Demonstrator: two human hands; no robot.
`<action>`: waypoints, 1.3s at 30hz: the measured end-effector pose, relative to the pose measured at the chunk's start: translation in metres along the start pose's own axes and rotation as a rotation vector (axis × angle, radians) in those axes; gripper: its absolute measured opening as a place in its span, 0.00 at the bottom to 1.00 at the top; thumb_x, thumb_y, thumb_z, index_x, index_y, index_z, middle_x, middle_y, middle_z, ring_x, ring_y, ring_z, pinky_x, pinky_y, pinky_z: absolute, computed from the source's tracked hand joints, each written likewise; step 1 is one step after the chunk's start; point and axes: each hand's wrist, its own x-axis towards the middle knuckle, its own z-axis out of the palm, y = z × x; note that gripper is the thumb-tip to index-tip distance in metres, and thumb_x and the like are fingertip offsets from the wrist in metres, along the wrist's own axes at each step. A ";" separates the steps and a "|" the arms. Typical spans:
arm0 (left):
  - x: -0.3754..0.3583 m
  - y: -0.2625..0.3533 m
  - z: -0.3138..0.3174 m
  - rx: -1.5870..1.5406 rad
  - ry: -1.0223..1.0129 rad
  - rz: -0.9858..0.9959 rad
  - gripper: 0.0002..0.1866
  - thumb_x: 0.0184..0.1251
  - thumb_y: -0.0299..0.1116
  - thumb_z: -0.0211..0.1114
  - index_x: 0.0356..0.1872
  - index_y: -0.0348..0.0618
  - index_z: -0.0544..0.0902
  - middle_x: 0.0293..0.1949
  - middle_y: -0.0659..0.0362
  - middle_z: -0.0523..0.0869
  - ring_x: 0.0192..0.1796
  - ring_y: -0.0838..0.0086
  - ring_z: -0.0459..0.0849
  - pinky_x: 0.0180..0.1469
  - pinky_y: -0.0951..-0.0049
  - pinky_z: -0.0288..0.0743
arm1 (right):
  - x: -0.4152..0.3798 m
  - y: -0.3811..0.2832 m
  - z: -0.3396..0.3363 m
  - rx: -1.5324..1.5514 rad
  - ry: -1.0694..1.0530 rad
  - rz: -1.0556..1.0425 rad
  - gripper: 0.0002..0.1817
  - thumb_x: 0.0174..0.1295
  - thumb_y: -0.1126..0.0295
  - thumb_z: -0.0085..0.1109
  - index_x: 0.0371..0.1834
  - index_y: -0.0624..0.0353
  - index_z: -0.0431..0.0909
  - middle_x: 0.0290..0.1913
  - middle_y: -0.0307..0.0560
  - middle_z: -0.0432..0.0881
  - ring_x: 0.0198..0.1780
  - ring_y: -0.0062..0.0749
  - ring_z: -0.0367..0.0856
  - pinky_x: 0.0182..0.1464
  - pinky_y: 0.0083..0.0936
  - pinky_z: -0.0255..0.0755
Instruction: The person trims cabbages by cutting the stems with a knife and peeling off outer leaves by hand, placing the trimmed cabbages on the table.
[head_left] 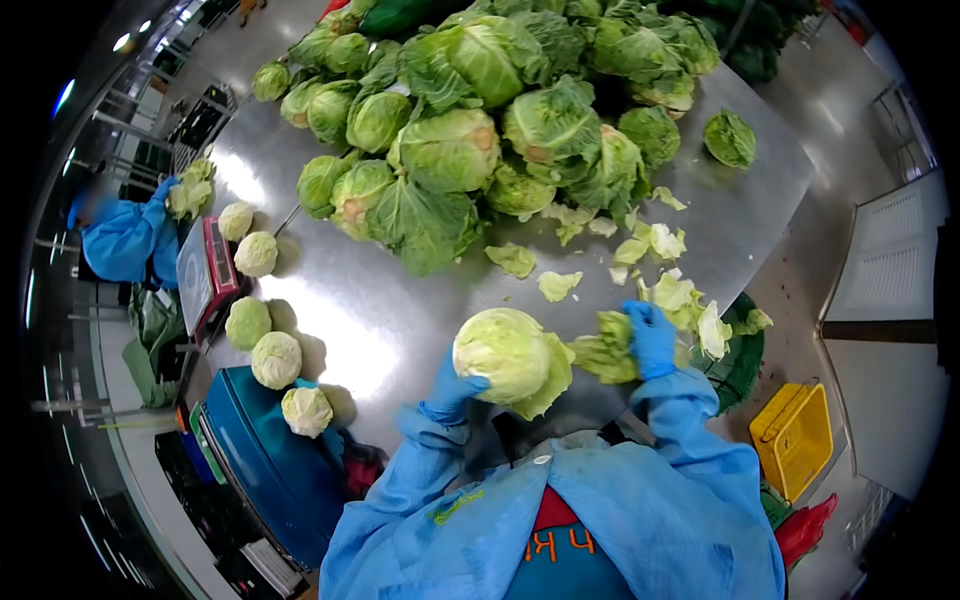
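Note:
My left hand [452, 388], in a blue glove, is closed on the lower left side of a pale cabbage head [500, 352]. One loose outer leaf [550, 378] sticks out from the cabbage's right side. To the right of it, my right hand [652, 336], also gloved in blue, grips a torn cabbage leaf [606, 352], apart from the head. Leaf scraps [690, 305] lie just beyond the right hand, at the table's edge. Farther back, a large heap of untrimmed cabbages [450, 150] covers the steel table [350, 300].
Several trimmed cabbages [276, 360] stand along the left edge by a red scale [208, 275]. A co-worker [125, 240] in blue holds leaves there. A blue bin [270, 450] is at lower left. A green basket [738, 360] and a yellow crate [795, 440] stand at right.

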 end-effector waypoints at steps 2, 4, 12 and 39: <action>0.024 0.020 0.027 0.241 -0.112 0.081 0.51 0.42 0.42 0.79 0.69 0.35 0.62 0.59 0.50 0.77 0.60 0.60 0.78 0.64 0.61 0.71 | -0.011 -0.018 -0.052 0.051 0.067 0.292 0.12 0.66 0.64 0.60 0.46 0.60 0.82 0.35 0.40 0.86 0.31 0.25 0.79 0.38 0.27 0.76; 0.034 0.011 0.043 0.603 -0.075 0.169 0.53 0.40 0.45 0.81 0.68 0.34 0.62 0.58 0.49 0.76 0.59 0.59 0.77 0.64 0.60 0.70 | -0.019 0.011 -0.098 0.018 0.108 0.261 0.13 0.67 0.64 0.58 0.49 0.60 0.82 0.35 0.42 0.84 0.30 0.33 0.79 0.39 0.31 0.75; 0.052 -0.028 0.102 1.276 0.147 0.483 0.59 0.33 0.49 0.84 0.66 0.34 0.60 0.61 0.40 0.66 0.62 0.50 0.68 0.63 0.55 0.66 | -0.052 -0.011 -0.156 -0.787 0.385 -0.090 0.17 0.70 0.58 0.50 0.54 0.54 0.79 0.39 0.51 0.83 0.38 0.50 0.81 0.44 0.39 0.75; 0.051 -0.032 0.122 1.347 0.131 0.404 0.62 0.33 0.50 0.84 0.68 0.31 0.57 0.64 0.39 0.63 0.64 0.46 0.65 0.66 0.53 0.63 | -0.027 -0.074 -0.032 -0.331 -0.577 -0.138 0.34 0.68 0.38 0.41 0.22 0.55 0.82 0.19 0.55 0.79 0.26 0.54 0.79 0.34 0.43 0.74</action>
